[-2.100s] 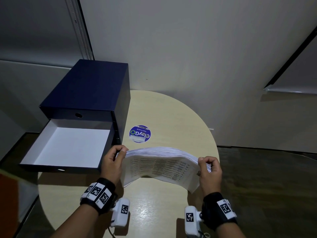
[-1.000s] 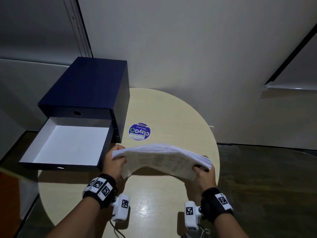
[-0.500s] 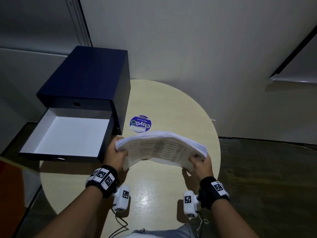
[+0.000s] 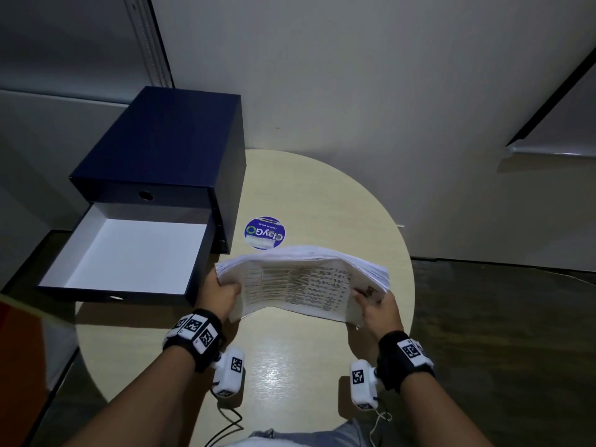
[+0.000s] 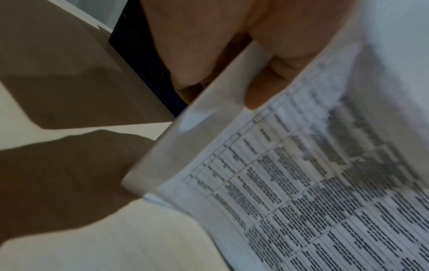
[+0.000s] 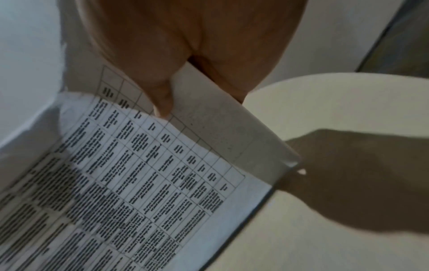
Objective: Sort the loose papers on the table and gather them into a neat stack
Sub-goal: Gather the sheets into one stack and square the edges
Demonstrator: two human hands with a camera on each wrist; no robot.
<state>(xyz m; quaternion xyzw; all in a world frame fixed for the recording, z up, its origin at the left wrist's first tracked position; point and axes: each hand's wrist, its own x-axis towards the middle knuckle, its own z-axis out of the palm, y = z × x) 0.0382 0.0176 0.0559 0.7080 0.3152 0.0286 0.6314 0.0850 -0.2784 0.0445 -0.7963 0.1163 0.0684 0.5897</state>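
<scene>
A thick stack of printed papers (image 4: 300,282) hangs above the round table (image 4: 290,366), arched upward in the middle, its printed table side facing me. My left hand (image 4: 222,293) grips its left edge, thumb on the near face. My right hand (image 4: 375,306) grips its right edge. In the left wrist view my left hand (image 5: 232,60) pinches the papers (image 5: 313,183) at their edge. The right wrist view has my right hand (image 6: 185,55) pinching the papers (image 6: 139,174), thumb on the printed sheet.
A dark blue drawer box (image 4: 167,150) stands at the table's left, its lower drawer (image 4: 129,253) pulled out, white and bare inside. A round blue sticker (image 4: 264,233) lies on the table behind the papers. Dark floor (image 4: 500,333) lies to the right, a wall behind.
Both hands have kept their grip on the stack. The papers have tilted so the printed face turns more toward me, and the right hand has slid lower on the right edge.
</scene>
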